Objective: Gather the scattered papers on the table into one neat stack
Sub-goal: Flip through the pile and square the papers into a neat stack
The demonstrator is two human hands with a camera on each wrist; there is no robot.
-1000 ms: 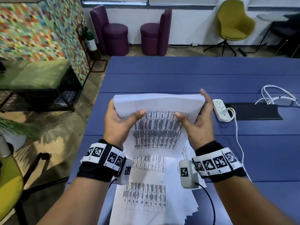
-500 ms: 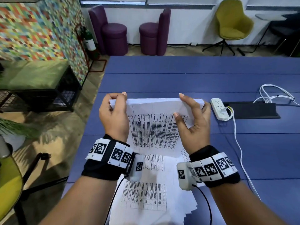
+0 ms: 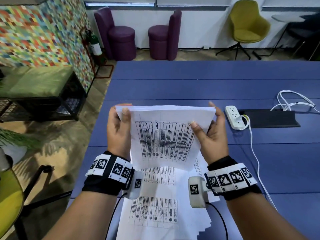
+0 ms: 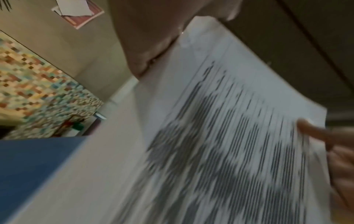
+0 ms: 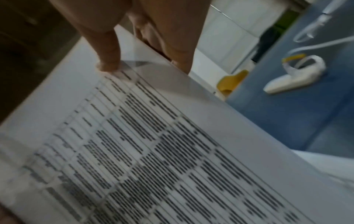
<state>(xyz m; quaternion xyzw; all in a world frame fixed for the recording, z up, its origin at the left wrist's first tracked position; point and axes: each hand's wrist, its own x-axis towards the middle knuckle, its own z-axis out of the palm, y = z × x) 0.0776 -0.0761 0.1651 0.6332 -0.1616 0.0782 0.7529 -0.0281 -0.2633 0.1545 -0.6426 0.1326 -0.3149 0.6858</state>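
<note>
Sheaf of papers [image 3: 166,135] held upright between both hands above the blue worktop [image 3: 190,80]; thin white sheets, front one printed with a ruled table of dark text, top edges roughly flush. Left hand [image 3: 118,130] grips the sheaf's left upper edge, thumb on the front, fingers curled behind. Right hand [image 3: 212,134] grips the right edge, thumb pressed on the printed face, fingers behind. Below the wrists, more printed sheets [image 3: 162,213] lie fanned on the worktop, edges staggered; count not readable. Just right of the right hand: one white plastic power strip [image 3: 232,116] with a white cable [image 3: 254,153], beside a flat black panel [image 3: 270,118].
</note>
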